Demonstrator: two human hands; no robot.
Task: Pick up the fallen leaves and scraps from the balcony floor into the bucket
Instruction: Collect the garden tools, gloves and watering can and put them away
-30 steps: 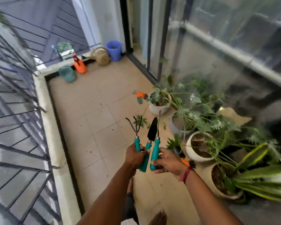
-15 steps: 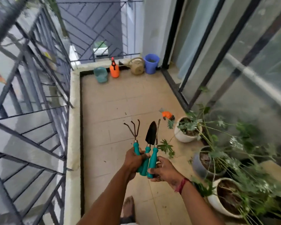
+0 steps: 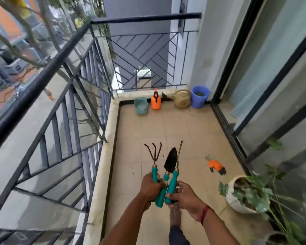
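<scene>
My left hand (image 3: 151,188) grips the teal handles of a three-pronged hand rake (image 3: 155,157) and a black trowel (image 3: 170,160), both upright in front of me. My right hand (image 3: 183,195) holds the teal handle of a third, thin-bladed tool (image 3: 175,175) right beside them. A blue bucket (image 3: 200,97) stands in the far right corner of the balcony, well beyond my hands. Small dark scraps (image 3: 198,114) dot the tiled floor near it.
A teal tub (image 3: 141,106), an orange spray bottle (image 3: 156,100) and a tan watering can (image 3: 182,99) line the far wall. An orange glove (image 3: 216,166) lies on the floor at right. Potted plants (image 3: 244,193) crowd the right side by the glass door. A metal railing (image 3: 64,96) runs along the left.
My view has lifted and swung left toward the far end of the balcony, leaving most plants out of view. Both hands keep holding the three tools in the same grip.
</scene>
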